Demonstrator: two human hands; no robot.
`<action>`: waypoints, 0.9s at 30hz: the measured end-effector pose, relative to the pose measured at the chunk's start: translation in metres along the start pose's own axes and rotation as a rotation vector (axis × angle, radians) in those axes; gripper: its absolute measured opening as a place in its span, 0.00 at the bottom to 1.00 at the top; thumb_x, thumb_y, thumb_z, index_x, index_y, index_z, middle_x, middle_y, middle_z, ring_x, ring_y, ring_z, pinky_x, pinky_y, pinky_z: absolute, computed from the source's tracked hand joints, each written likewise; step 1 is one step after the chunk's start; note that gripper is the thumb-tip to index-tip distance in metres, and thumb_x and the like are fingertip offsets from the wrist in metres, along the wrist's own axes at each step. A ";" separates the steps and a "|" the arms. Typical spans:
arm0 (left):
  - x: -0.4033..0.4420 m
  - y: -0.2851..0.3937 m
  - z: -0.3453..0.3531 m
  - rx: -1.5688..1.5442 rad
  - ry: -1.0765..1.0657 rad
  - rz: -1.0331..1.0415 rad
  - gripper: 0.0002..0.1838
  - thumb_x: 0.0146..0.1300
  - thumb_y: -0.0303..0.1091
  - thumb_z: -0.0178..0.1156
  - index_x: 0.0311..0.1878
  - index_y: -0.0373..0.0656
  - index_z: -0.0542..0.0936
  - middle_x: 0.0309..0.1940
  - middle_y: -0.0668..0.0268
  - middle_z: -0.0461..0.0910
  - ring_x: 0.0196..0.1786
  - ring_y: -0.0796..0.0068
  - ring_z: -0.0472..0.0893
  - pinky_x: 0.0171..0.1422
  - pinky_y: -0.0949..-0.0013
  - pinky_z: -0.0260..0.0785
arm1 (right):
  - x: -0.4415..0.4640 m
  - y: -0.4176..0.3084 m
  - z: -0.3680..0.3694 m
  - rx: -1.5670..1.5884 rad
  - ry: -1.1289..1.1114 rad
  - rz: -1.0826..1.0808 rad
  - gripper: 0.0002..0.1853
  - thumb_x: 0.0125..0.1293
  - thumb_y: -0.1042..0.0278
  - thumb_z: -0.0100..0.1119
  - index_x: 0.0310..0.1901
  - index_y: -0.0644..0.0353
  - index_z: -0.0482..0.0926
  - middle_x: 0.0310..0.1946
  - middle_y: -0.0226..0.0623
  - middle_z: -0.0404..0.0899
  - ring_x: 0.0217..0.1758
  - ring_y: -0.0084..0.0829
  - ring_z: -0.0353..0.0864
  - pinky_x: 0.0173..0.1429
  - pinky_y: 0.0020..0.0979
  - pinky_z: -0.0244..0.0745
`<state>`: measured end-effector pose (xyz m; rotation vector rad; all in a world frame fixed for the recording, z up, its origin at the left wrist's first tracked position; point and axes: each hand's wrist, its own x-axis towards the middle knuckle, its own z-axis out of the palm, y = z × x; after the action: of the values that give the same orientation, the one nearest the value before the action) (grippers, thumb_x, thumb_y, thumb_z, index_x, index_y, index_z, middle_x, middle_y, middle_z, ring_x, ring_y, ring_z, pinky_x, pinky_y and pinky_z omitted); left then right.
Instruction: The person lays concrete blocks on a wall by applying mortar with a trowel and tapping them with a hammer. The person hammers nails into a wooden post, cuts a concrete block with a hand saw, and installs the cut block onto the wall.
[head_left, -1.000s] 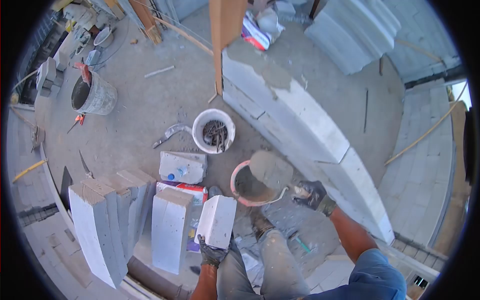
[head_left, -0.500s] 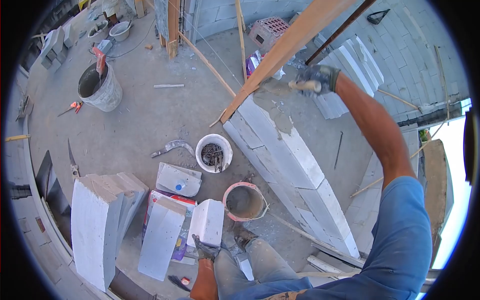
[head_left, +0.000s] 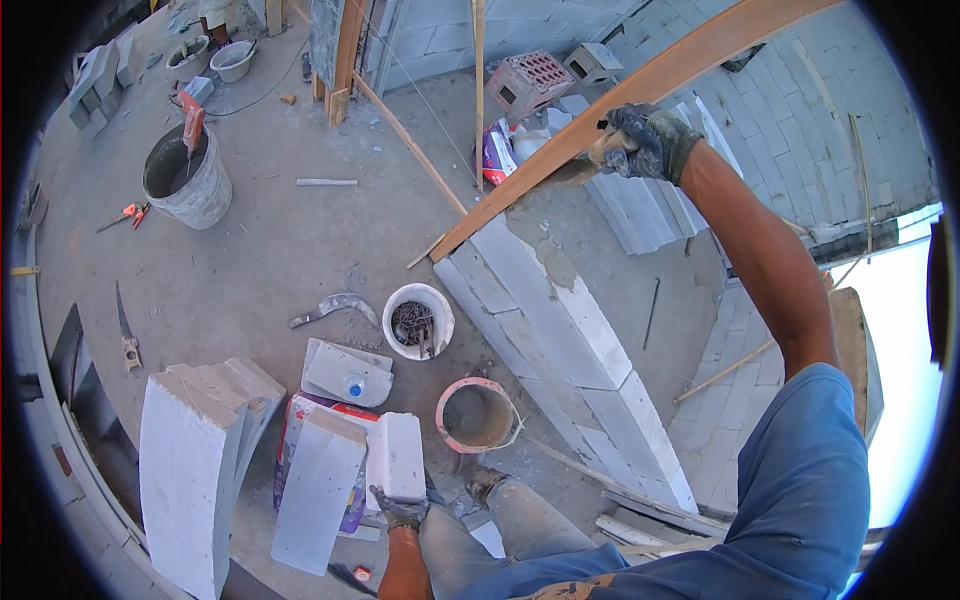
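Observation:
My gloved right hand (head_left: 652, 140) is closed around the wooden handle of a trowel (head_left: 574, 173), beside the slanting wooden post (head_left: 590, 125); its blade is blurred and partly hidden. Below it runs a low wall of white blocks (head_left: 570, 320), with grey mortar (head_left: 560, 268) on its top near the post. Low in the view, my gloved left hand (head_left: 400, 508) grips the bottom end of a white block (head_left: 397, 455), which stands tilted near my legs.
A pinkish-rimmed bucket (head_left: 475, 416) of mortar and a white bucket of nails (head_left: 418, 322) stand left of the wall. White blocks (head_left: 190, 460) are stacked at lower left. A large bucket (head_left: 190, 180) holds a red mixer (head_left: 192, 120). A handsaw (head_left: 128, 340) lies on the floor.
My right hand has risen with the trowel from over the wall's far end to beside the wooden post. My left hand keeps its grip on the block. The view has shifted slightly.

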<state>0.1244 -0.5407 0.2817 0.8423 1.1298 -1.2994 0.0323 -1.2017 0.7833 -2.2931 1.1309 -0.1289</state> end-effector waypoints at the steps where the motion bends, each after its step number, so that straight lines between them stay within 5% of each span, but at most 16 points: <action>1: 0.003 0.000 0.000 0.005 0.001 -0.006 0.43 0.57 0.77 0.46 0.69 0.60 0.67 0.65 0.66 0.70 0.62 0.56 0.70 0.56 0.44 0.67 | -0.005 0.003 0.002 0.071 -0.009 0.066 0.12 0.62 0.69 0.63 0.43 0.65 0.75 0.34 0.42 0.78 0.34 0.36 0.84 0.30 0.35 0.82; 5: 0.014 -0.004 -0.014 0.034 -0.113 -0.008 0.46 0.54 0.80 0.47 0.69 0.60 0.68 0.65 0.67 0.71 0.62 0.57 0.72 0.55 0.45 0.68 | -0.035 0.005 0.002 0.362 -0.045 0.331 0.06 0.62 0.73 0.62 0.39 0.62 0.77 0.26 0.29 0.78 0.29 0.23 0.80 0.24 0.27 0.71; 7: 0.010 -0.003 -0.018 0.088 -0.110 -0.024 0.46 0.54 0.80 0.45 0.69 0.60 0.68 0.66 0.66 0.71 0.63 0.57 0.72 0.57 0.45 0.68 | -0.068 -0.004 0.007 0.175 -0.066 0.348 0.06 0.65 0.69 0.62 0.38 0.60 0.77 0.28 0.30 0.77 0.28 0.21 0.77 0.25 0.25 0.70; 9: 0.014 -0.004 -0.025 0.095 -0.210 -0.064 0.46 0.54 0.80 0.44 0.70 0.59 0.67 0.66 0.66 0.71 0.64 0.56 0.71 0.58 0.44 0.68 | -0.120 0.001 0.014 0.374 0.263 0.458 0.09 0.68 0.63 0.61 0.41 0.58 0.76 0.32 0.32 0.78 0.28 0.21 0.77 0.26 0.24 0.71; 13: 0.009 -0.011 -0.022 0.126 -0.132 -0.040 0.41 0.56 0.73 0.42 0.69 0.60 0.68 0.63 0.65 0.72 0.60 0.54 0.73 0.53 0.41 0.67 | -0.242 0.028 0.046 0.569 0.193 0.487 0.16 0.69 0.57 0.61 0.50 0.58 0.73 0.36 0.33 0.78 0.29 0.22 0.78 0.29 0.23 0.74; 15: -0.004 -0.018 -0.013 0.170 -0.109 -0.040 0.41 0.56 0.73 0.42 0.69 0.60 0.68 0.63 0.65 0.72 0.59 0.54 0.73 0.54 0.41 0.67 | -0.293 0.043 0.106 0.864 0.291 0.755 0.16 0.68 0.59 0.61 0.51 0.57 0.74 0.37 0.32 0.78 0.30 0.26 0.79 0.31 0.26 0.76; 18: -0.036 -0.025 0.005 0.253 -0.076 -0.074 0.40 0.58 0.72 0.42 0.69 0.62 0.68 0.63 0.65 0.73 0.58 0.53 0.75 0.56 0.42 0.67 | -0.374 0.149 0.258 0.636 0.067 0.804 0.16 0.66 0.54 0.63 0.38 0.61 0.80 0.27 0.33 0.78 0.29 0.25 0.77 0.32 0.30 0.73; 22: -0.075 -0.041 0.020 0.348 -0.126 -0.058 0.40 0.60 0.70 0.43 0.71 0.60 0.64 0.66 0.65 0.69 0.62 0.56 0.72 0.61 0.40 0.64 | -0.404 0.214 0.428 0.193 -0.451 0.864 0.21 0.66 0.49 0.61 0.37 0.65 0.82 0.32 0.33 0.81 0.34 0.26 0.77 0.40 0.31 0.71; 27: -0.144 -0.072 0.052 0.489 -0.267 -0.005 0.40 0.64 0.67 0.44 0.74 0.57 0.60 0.70 0.66 0.65 0.66 0.61 0.69 0.67 0.39 0.60 | -0.464 0.254 0.556 0.156 -0.162 0.681 0.23 0.69 0.44 0.51 0.48 0.57 0.82 0.53 0.43 0.78 0.53 0.41 0.78 0.56 0.44 0.71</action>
<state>0.0728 -0.5571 0.4423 0.9805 0.6089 -1.6688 -0.2599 -0.7219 0.2601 -1.6424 1.6721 0.2190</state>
